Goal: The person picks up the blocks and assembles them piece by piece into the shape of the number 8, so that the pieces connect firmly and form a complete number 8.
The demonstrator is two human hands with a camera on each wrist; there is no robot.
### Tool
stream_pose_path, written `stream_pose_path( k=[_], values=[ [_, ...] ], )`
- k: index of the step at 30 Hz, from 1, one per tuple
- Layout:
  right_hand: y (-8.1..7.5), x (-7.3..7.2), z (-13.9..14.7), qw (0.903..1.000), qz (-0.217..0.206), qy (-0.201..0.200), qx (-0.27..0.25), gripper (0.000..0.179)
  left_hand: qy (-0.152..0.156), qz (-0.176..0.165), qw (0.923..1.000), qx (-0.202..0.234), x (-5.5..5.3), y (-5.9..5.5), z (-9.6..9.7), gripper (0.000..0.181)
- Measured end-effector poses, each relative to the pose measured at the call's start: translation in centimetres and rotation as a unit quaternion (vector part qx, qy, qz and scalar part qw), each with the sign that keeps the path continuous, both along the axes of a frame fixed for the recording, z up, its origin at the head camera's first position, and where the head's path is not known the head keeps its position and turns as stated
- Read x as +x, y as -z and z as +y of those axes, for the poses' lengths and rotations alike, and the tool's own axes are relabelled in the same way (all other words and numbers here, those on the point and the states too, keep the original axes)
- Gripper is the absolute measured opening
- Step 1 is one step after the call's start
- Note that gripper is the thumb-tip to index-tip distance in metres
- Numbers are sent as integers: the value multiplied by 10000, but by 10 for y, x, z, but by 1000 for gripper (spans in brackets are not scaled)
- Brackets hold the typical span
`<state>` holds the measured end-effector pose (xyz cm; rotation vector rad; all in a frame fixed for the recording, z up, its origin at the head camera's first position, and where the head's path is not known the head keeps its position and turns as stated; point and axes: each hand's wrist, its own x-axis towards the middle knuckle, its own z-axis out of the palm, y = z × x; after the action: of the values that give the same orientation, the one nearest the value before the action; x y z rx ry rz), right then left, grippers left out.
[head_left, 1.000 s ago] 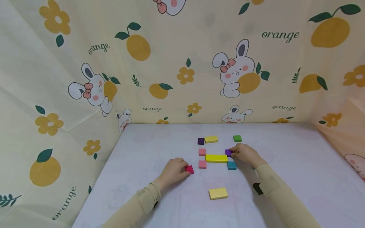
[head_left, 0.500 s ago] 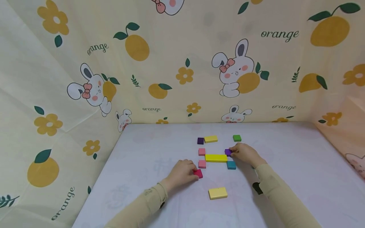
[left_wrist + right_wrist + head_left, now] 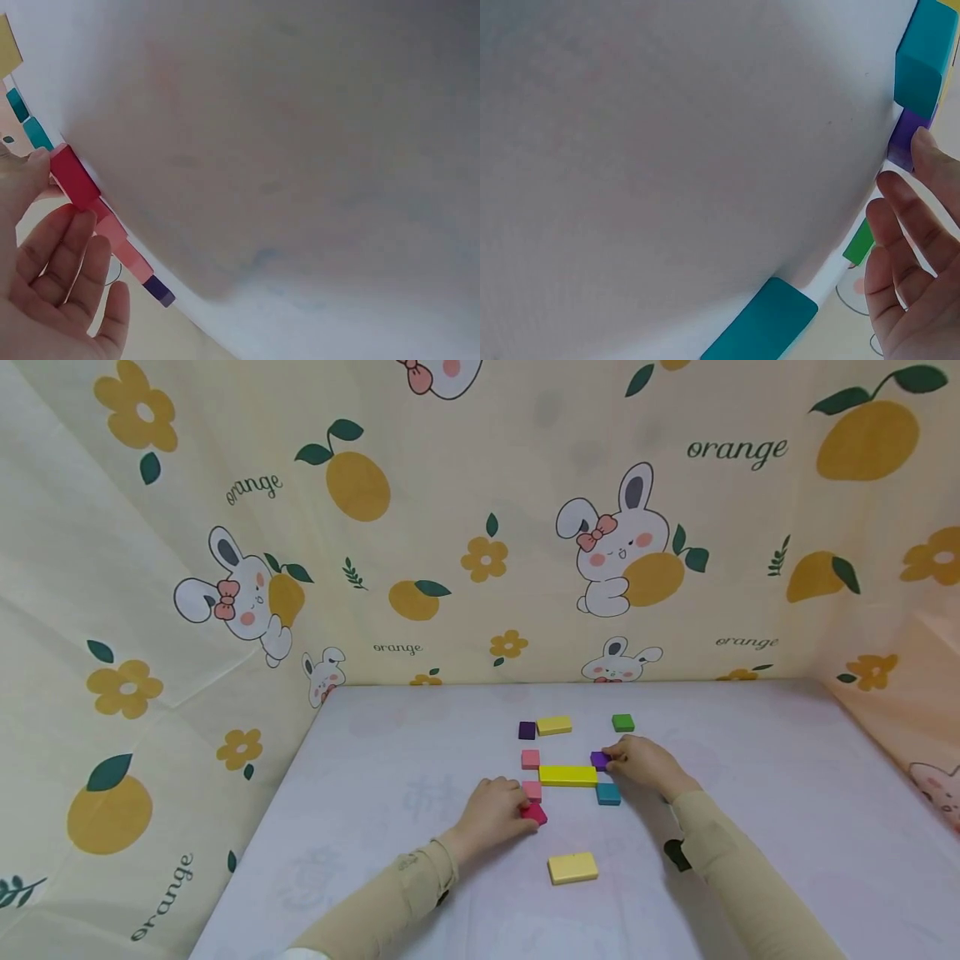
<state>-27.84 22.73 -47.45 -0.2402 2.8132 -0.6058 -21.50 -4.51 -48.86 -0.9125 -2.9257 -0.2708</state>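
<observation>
Between thumb and fingers my left hand (image 3: pixel 491 812) pinches a red block (image 3: pixel 534 814), just in front of the nearer pink block (image 3: pixel 532 791). In the left wrist view the red block (image 3: pixel 74 176) overlaps the row of pink blocks (image 3: pixel 112 229). My right hand (image 3: pixel 648 768) pinches a purple block (image 3: pixel 599 760) at the far right corner of a long yellow block (image 3: pixel 567 776). A teal block (image 3: pixel 608 794) sits at the near right corner. Another pink block (image 3: pixel 530 759) lies at the far left corner.
Further back lie a dark purple block (image 3: pixel 527 730), a pale yellow block (image 3: pixel 554 725) and a green block (image 3: pixel 623 722). A second pale yellow block (image 3: pixel 573 868) lies in front. Another teal block (image 3: pixel 761 319) shows below in the right wrist view. A printed curtain hangs behind the table.
My left hand has carried the red block rightward, first slightly nearer to me, then up close to the nearer pink block. My right hand has stayed on the purple block.
</observation>
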Motion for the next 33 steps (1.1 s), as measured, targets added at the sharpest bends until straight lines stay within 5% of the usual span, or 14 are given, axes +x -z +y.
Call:
stream_pose_path(
  k=[33],
  values=[
    [-1, 7, -1, 9998, 24, 10, -175, 35, -189, -110, 9996, -179, 2, -1, 6, 32]
  ],
)
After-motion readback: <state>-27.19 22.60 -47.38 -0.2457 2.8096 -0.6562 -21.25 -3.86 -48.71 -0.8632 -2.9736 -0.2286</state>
